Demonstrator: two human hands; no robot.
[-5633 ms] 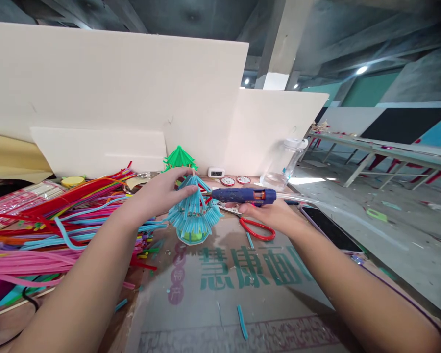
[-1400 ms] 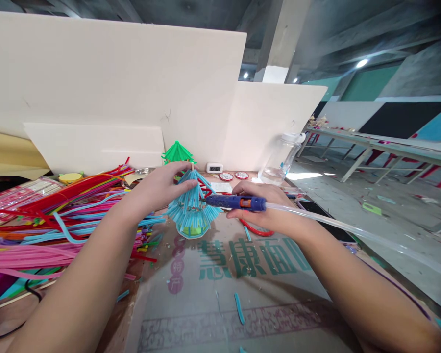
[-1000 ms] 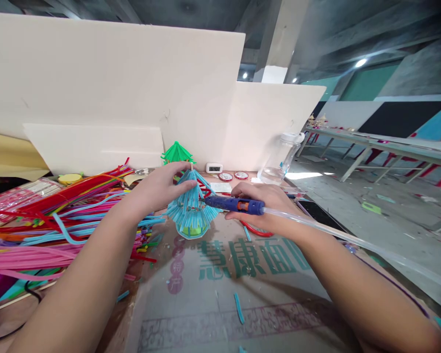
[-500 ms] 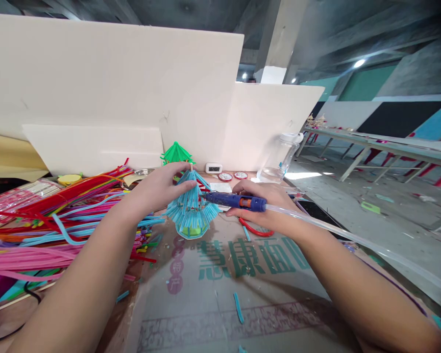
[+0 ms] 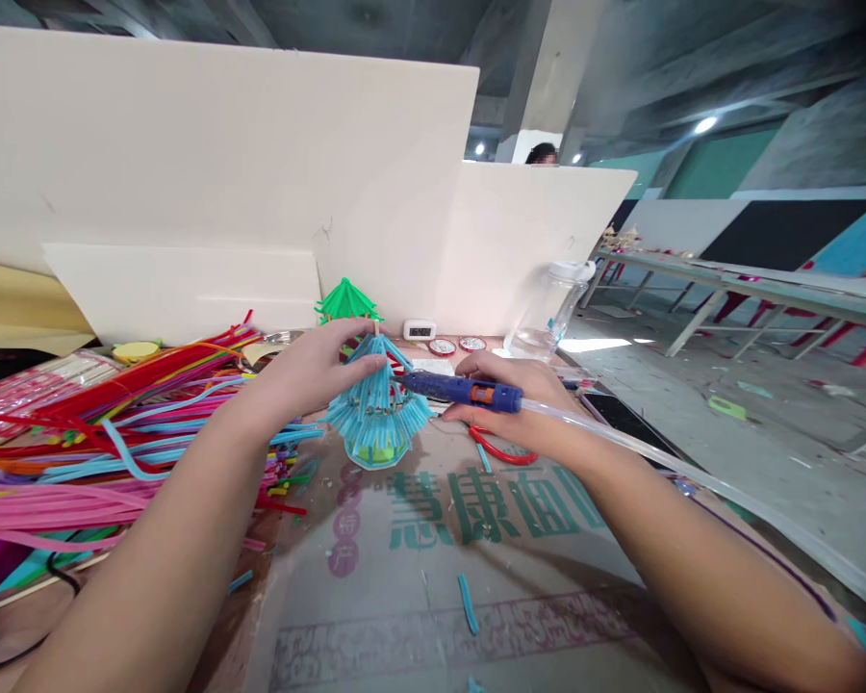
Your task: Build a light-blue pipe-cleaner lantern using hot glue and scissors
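A light-blue tiered pagoda model (image 5: pixel 376 423), built of fuzzy pipe cleaners, stands upright on the printed board (image 5: pixel 404 616). My left hand (image 5: pixel 332 361) grips its upper part, thumb in front and fingers curled behind the top. From the right, my right hand (image 5: pixel 516 390) is closed around a dark-blue glue gun (image 5: pixel 469 392), a long clear glue stick (image 5: pixel 621 438) running out of its rear. The gun's nozzle points left at the pagoda's upper tier, touching or very close to it. Behind my left hand stands a green pagoda-like roof (image 5: pixel 346 300).
Bundles of coloured pipe cleaners (image 5: pixel 137 414) cover the left side. Red-handled scissors (image 5: pixel 503 450) lie below my right hand. A small digital clock (image 5: pixel 420 330) and a clear bottle (image 5: pixel 552 308) stand at the back, before white boards (image 5: pixel 223 164).
The glue gun has tilted very slightly, its nozzle a little higher against the pagoda. My left hand stays put. Behind the boards, a person's head has shifted right.
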